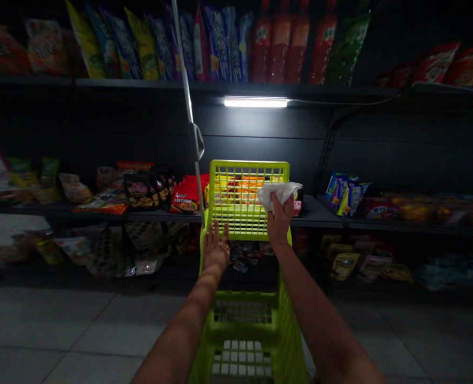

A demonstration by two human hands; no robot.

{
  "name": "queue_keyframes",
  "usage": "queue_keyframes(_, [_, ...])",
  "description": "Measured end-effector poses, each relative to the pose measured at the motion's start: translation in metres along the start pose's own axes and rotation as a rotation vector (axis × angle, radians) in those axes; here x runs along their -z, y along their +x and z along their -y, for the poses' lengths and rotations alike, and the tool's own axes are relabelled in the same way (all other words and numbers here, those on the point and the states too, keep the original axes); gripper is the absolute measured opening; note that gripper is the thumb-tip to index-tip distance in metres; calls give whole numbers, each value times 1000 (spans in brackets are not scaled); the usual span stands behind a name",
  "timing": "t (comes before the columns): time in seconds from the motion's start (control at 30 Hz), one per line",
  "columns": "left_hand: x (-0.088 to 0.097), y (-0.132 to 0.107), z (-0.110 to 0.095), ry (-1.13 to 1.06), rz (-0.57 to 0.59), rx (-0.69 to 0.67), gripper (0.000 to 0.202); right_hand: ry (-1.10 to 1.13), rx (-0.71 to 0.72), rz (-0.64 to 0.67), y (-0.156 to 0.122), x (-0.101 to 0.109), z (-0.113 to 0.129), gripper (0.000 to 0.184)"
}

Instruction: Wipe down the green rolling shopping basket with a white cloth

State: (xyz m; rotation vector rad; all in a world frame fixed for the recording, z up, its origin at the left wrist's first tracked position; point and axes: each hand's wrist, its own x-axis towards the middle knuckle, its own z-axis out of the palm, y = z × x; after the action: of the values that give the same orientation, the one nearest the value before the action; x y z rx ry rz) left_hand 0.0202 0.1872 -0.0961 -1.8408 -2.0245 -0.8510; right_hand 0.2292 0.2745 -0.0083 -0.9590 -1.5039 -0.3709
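Observation:
A lime-green plastic shopping basket point(247, 320) stands right in front of me, its far wall raised toward the shelves. My left hand point(216, 246) reaches out with fingers spread, touching or close to the basket's left rim. My right hand point(279, 220) is closed on a crumpled white cloth point(279, 192) held against the top of the basket's far wall. A silver pole with a handle point(194, 140) rises beside the basket's left side.
Dark store shelves point(156, 215) run across the view, holding snack packets such as red noodle packs point(185, 196) and blue bags point(346, 194). A strip light point(255, 102) glows under the top shelf. Grey floor tiles point(60, 336) lie below.

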Motion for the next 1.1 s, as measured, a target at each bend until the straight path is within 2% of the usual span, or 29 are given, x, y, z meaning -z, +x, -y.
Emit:
queue_keyframes(0.1, [-10,-5,1,18,154,-2,81,-150,62,100,-10,-11,-13,57])
queue_keyframes(0.2, [-17,-7,1,20,209,12,77,-234,123,171,-13,-16,-25,55])
queue_keyframes(0.37, [-13,-7,0,12,156,1,72,-293,151,284,3,-31,-28,53])
queue_keyframes(0.47, [-5,-8,-1,-8,139,-50,73,-295,86,369,15,-48,-24,53])
queue_keyframes(0.63, [3,-14,-4,-56,59,-41,68,-261,-72,551,31,-72,-23,47])
queue_keyframes(0.73, [3,-18,-5,-87,14,-34,65,-254,-117,557,37,-76,-23,43])
queue_keyframes(0.83, [2,-22,-7,-116,15,-19,63,-242,-136,503,28,-75,-9,44])
queue_keyframes(0.9, [3,-25,-8,-119,28,-7,61,-192,-71,504,10,-76,14,42])
queue_keyframes(1.03, [12,-35,-9,-97,79,-32,62,76,395,729,-35,-83,67,33])
queue_keyframes(1.1, [18,-41,-9,-85,99,-61,65,152,544,824,-45,-79,77,33])
